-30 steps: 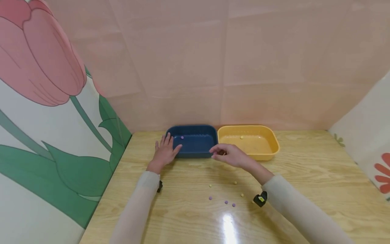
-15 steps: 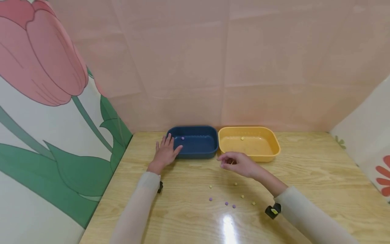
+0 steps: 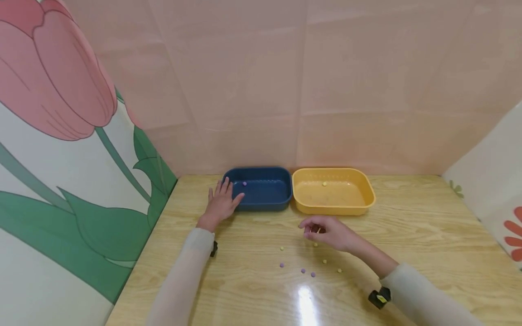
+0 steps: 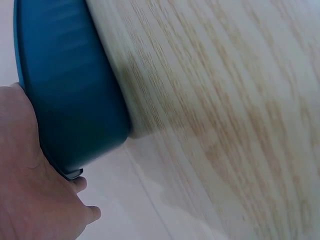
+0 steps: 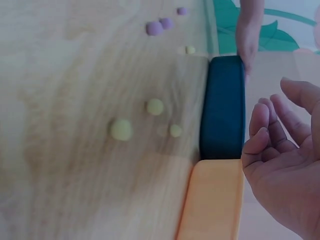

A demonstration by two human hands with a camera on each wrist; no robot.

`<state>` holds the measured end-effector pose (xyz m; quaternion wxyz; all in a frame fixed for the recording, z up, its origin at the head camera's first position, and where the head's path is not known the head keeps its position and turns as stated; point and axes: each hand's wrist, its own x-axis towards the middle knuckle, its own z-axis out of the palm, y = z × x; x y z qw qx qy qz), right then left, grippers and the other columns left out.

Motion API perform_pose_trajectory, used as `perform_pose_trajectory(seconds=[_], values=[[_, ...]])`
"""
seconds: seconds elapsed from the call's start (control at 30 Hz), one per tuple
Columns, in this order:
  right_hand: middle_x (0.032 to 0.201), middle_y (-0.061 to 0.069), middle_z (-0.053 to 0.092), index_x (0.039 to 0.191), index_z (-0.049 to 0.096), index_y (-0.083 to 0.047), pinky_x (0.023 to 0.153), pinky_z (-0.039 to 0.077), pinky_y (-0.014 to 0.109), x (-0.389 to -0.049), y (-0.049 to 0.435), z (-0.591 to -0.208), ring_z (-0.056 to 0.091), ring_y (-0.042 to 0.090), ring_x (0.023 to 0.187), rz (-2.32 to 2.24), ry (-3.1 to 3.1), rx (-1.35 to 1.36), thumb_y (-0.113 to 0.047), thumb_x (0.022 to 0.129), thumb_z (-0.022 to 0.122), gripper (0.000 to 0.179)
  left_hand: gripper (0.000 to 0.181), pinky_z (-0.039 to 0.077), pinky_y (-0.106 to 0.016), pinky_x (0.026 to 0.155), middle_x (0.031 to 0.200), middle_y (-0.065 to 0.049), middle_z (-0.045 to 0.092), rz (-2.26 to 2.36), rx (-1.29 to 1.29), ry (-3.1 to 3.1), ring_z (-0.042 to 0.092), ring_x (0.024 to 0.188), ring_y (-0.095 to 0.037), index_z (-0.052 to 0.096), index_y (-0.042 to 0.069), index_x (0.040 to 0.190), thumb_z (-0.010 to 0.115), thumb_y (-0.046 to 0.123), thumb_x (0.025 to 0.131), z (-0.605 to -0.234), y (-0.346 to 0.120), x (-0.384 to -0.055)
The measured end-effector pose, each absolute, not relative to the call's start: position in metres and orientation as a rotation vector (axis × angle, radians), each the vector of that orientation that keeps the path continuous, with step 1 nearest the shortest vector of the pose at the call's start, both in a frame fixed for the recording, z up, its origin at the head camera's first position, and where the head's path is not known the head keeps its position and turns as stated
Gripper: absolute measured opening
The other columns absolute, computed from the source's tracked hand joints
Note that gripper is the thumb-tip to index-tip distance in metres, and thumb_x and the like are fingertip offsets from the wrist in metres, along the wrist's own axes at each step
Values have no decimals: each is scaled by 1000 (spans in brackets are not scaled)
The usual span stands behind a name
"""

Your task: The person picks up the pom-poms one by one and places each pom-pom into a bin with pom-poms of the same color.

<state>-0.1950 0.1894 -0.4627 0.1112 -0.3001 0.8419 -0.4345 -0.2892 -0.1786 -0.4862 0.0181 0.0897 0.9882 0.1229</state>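
Observation:
My left hand (image 3: 220, 206) rests with spread fingers on the left rim of a blue tray (image 3: 263, 207). The left wrist view shows this hand (image 4: 40, 175) lying over the tray's edge at a corner. My right hand (image 3: 328, 232) hovers above the table in front of a yellow tray (image 3: 334, 210), fingers loosely bent. In the right wrist view, the thumb of this hand (image 5: 285, 150) stands apart from the fingers and nothing shows between them. Nearby on the wood lie small yellow balls (image 3: 324, 261) and purple balls (image 3: 303, 270).
One purple ball (image 3: 244, 184) sits inside the blue tray and one yellow ball (image 3: 324, 184) inside the yellow tray. Both trays stand side by side at the back of the wooden table (image 3: 244, 280), against a pink backdrop (image 3: 244, 90). A tulip-print panel (image 3: 73, 181) borders the left.
My right hand has drawn back from between the two trays, toward me and to the right, over the loose balls. The left hand stays on the blue tray's rim.

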Motion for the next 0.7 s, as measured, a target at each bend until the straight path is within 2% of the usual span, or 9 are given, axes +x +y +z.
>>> perform_pose_trajectory(seconds=[0.27,0.7], values=[[93,-3,68,117,69,0,70,51,23,-180,194,-468,59,6,80,-1290,2442,-932,-14,97,70,25,81,2,-65,120,170,-14,5,406,285,3069,0,156,-37,22,2,161,23,62,106,-487,-180,-289],[91,-5,67,114,70,-5,61,48,22,-165,198,-483,55,1,77,-1300,2399,-1060,-15,94,74,23,82,2,-65,120,170,-13,4,399,280,3069,-1,157,-36,20,3,161,22,63,106,-489,-179,-291]])
